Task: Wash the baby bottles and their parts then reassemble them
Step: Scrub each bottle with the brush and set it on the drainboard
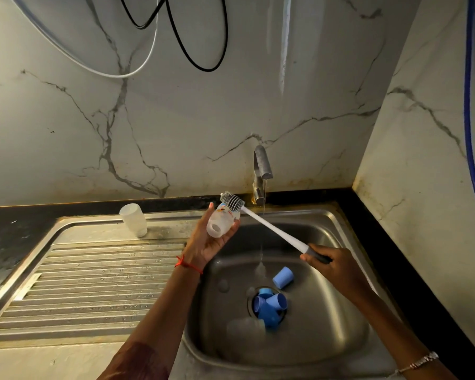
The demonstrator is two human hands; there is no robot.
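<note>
Bottle (222, 221) within left fingers (233, 228), brush (272, 227) alongside

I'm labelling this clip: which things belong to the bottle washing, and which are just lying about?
In the job: bottle held by the left hand, brush gripped by the right hand, upturned bottle on the drainboard, blue caps in the sink, running tap.
Lying about: cables on the wall, blue hose.

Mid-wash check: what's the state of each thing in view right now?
Tap: running, thin stream.
Held bottle: uncapped, tilted, over the sink.
Left hand: holds that bottle.
Brush: bristles against that bottle's outside.
Right hand: grips the handle.
Second bottle: standing on the drainboard, seemingly mouth down.
Blue caps: loose in the sink, most piled at the drain.
</note>
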